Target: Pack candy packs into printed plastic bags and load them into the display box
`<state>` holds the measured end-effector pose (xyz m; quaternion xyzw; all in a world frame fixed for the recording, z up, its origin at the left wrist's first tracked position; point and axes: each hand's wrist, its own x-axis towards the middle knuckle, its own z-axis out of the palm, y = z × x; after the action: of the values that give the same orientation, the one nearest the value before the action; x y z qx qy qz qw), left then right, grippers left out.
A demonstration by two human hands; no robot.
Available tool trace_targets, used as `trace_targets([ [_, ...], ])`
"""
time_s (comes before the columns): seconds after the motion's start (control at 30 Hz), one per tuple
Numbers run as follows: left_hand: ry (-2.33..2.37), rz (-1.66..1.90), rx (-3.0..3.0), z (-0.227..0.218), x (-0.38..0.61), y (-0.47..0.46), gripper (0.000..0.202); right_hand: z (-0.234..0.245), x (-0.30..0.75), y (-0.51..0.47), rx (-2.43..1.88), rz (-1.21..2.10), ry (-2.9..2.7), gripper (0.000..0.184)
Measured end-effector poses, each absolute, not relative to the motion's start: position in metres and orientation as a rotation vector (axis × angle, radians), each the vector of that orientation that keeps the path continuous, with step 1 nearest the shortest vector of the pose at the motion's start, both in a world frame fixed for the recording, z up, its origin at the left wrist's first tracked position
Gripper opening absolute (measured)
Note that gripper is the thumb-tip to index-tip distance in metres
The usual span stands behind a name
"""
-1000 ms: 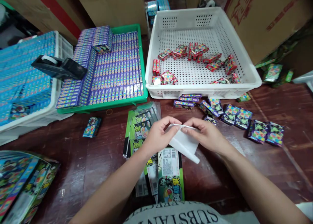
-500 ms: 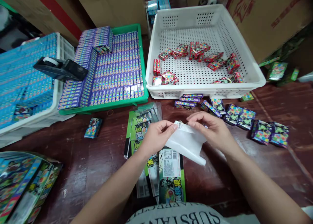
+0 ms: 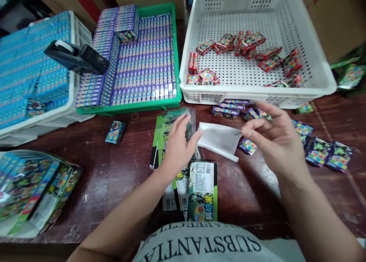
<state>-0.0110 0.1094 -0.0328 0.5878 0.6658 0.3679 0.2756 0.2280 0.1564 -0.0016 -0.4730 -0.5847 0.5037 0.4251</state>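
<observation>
Two-handed hold on one flimsy translucent plastic bag (image 3: 219, 140), stretched nearly flat just above the dark wooden table (image 3: 114, 178) at centre frame. Pinched at its left edge between thumb and fingers of the left hand (image 3: 178, 147). Pinched at its right corner by thumb and forefinger of the right hand (image 3: 276, 140), remaining fingers spread and lifted.

Judged feather-light, limp and slick: likely to sag, cling or slide out of a loose grip, yet in no danger of breaking. Best taken at an edge or at the mouth with fingertips, as now; probably awkward to lift once lying flat on the table.

Below the bag, toward lower centre: green printed packs (image 3: 201, 205) with bold Chinese characters, not read with confidence, and a white barcode label (image 3: 203, 177), print too small to read. At the bottom edge, upside-down shirt lettering (image 3: 200, 246) reading "SUBSTANTIA". Right of the bag, loose small purple boxes (image 3: 323, 155) with coloured dots, writing unreadable.

Upper right: white perforated crate (image 3: 251, 91) holding scattered red boxes (image 3: 246, 48). Upper centre: green tray (image 3: 128, 109) packed with rows of purple boxes (image 3: 143, 71). Upper left: blue boxes (image 3: 28, 71) and a black tape dispenser (image 3: 76, 58). No brand name legible anywhere.
</observation>
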Motion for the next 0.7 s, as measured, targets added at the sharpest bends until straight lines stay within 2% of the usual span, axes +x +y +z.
trace_targets([
  [0.1,1.745,0.81,1.849,-0.03,-0.021,0.076,0.023,0.003,0.237,0.138,-1.167,1.439,-1.489,0.064],
  [0.2,1.607,0.592,1.858,-0.03,-0.023,0.051,0.015,0.003,0.229,0.117,-1.092,1.656,-1.519,0.061],
  [0.43,1.369,0.701,1.585,-0.008,-0.017,0.043,0.014,-0.006,0.198,0.094,-0.98,1.813,-1.674,0.069],
  [0.57,1.351,0.68,1.532,0.0,-0.016,0.036,0.015,-0.008,0.201,0.087,-1.001,1.642,-1.847,0.079],
  [0.7,1.337,0.712,1.532,0.004,-0.017,0.029,0.017,-0.005,0.207,0.074,-0.981,1.051,-2.195,0.085],
])
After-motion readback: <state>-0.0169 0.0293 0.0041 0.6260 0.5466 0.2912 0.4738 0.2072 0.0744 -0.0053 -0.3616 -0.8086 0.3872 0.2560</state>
